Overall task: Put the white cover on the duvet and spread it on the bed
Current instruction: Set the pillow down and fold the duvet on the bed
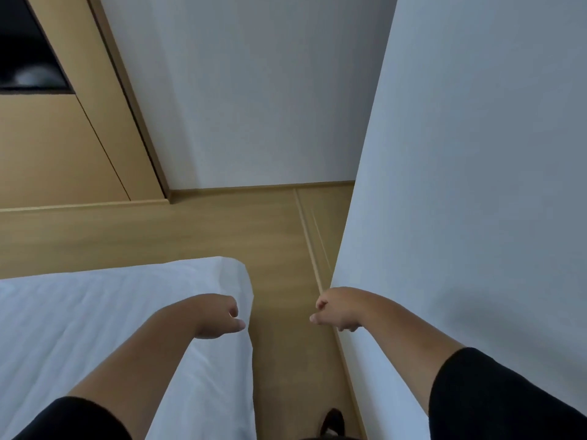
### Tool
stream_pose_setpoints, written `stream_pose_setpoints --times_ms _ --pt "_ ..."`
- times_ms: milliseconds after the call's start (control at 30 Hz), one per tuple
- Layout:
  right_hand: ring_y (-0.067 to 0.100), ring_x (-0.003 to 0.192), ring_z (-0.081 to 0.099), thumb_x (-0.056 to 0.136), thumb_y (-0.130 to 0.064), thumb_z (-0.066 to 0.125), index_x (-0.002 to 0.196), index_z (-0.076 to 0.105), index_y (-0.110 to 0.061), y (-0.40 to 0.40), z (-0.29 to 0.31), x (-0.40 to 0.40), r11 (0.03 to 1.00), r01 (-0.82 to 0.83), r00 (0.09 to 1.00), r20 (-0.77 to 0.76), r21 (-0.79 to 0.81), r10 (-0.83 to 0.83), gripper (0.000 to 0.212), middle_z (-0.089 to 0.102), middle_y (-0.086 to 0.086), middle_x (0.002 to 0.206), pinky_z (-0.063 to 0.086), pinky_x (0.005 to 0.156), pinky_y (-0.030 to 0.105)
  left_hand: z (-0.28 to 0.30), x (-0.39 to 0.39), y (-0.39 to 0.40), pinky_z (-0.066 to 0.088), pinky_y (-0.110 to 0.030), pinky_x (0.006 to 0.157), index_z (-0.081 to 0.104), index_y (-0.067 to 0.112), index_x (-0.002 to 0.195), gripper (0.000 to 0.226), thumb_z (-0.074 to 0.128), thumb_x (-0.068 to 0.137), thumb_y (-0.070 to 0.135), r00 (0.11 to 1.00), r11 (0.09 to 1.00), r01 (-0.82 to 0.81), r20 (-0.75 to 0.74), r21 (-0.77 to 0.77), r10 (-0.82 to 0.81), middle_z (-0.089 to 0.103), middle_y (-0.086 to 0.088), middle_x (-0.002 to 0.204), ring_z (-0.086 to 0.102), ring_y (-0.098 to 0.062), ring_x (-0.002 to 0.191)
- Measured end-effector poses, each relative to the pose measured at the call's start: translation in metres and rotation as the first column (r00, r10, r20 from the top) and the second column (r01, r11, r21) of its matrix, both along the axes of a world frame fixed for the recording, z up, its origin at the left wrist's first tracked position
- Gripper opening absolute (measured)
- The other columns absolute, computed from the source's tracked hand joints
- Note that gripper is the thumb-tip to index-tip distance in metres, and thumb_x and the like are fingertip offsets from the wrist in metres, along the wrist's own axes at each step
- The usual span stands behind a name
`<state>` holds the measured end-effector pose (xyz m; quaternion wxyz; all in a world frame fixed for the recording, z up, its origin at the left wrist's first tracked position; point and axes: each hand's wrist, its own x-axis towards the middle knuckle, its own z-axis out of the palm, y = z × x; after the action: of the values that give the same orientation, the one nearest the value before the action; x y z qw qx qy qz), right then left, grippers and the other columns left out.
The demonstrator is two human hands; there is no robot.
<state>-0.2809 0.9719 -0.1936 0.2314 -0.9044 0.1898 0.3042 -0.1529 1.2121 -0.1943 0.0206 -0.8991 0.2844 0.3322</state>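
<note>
White, faintly striped bedding (pixel 95 312) covers the bed at the lower left, and its near corner (pixel 235 281) is smooth and tucked. I cannot tell whether this fabric is the duvet in its cover or a sheet. My left hand (pixel 219 315) hovers over the bed's right edge near that corner, with the fingers curled in and nothing in it. My right hand (pixel 336 309) is stretched out level with it, close to the white wall, also curled and holding nothing. Both forearms are bare below black sleeves.
A narrow strip of wooden floor (pixel 279 249) runs between the bed and a white wall (pixel 476 185) on the right. Another white wall (pixel 247 90) stands ahead. A wooden cabinet (pixel 47 147) with a dark opening (pixel 25 52) is at the upper left. My dark shoe (pixel 332 422) shows at the bottom.
</note>
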Motion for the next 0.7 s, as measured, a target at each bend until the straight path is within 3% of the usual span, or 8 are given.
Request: stream_pose_setpoints --times_ms 133,267,433,567,700 --pt "0.022 0.105 0.067 0.095 -0.056 0.057 0.136 0.054 -0.024 -0.026 -0.023 0.076 0.997 -0.034 0.998 -0.058 0.076 0.038 0.052 0.065 0.004 0.113 0.056 0.093 0.038 -0.012 0.068 -0.035 0.044 -0.026 0.087 0.059 0.033 0.124 0.034 0.050 0.096 0.051 0.997 0.990 -0.066 0.035 -0.127 0.071 0.060 0.015 0.119 0.055 -0.008 0.104" --pt "0.018 0.100 0.068 0.094 -0.057 0.056 0.132 0.058 -0.024 -0.068 -0.038 0.182 0.983 -0.158 0.981 -0.096 0.092 0.167 0.050 0.066 0.002 0.108 0.056 0.085 0.035 -0.018 0.153 -0.064 0.044 -0.026 0.087 0.057 0.032 0.127 0.038 0.049 0.096 0.052 0.995 0.993 -0.100 0.018 -0.065 0.101 0.058 0.015 0.123 0.055 -0.008 0.104" --pt "0.019 0.086 0.063 0.096 -0.054 0.054 0.121 0.064 -0.020 -0.130 -0.023 0.322 0.967 -0.250 0.961 -0.109 0.051 0.254 0.044 0.062 0.004 0.093 0.050 0.073 0.032 -0.016 0.273 -0.108 0.048 -0.030 0.091 0.059 0.030 0.123 0.038 0.053 0.094 0.053 0.968 0.966 -0.250 0.008 -0.068 0.251 0.058 0.009 0.121 0.058 -0.013 0.101" --pt "0.020 0.101 0.069 0.096 -0.056 0.053 0.118 0.064 -0.021 -0.176 -0.001 0.413 0.961 -0.276 0.953 -0.121 0.020 0.276 0.043 0.067 0.008 0.115 0.056 0.080 0.035 -0.010 0.352 -0.152 0.049 -0.030 0.092 0.059 0.026 0.125 0.038 0.056 0.095 0.049 0.942 0.929 -0.335 -0.032 -0.156 0.334 0.060 0.005 0.123 0.058 -0.015 0.101" --pt "0.018 0.106 0.068 0.096 -0.055 0.052 0.126 0.061 -0.023 -0.206 -0.003 0.492 0.954 -0.300 0.942 -0.151 0.020 0.300 0.045 0.064 0.004 0.124 0.056 0.088 0.037 -0.021 0.432 -0.194 0.048 -0.029 0.092 0.059 0.025 0.128 0.041 0.057 0.095 0.050 0.939 0.919 -0.343 -0.064 -0.196 0.337 0.060 0.004 0.126 0.059 -0.016 0.107"
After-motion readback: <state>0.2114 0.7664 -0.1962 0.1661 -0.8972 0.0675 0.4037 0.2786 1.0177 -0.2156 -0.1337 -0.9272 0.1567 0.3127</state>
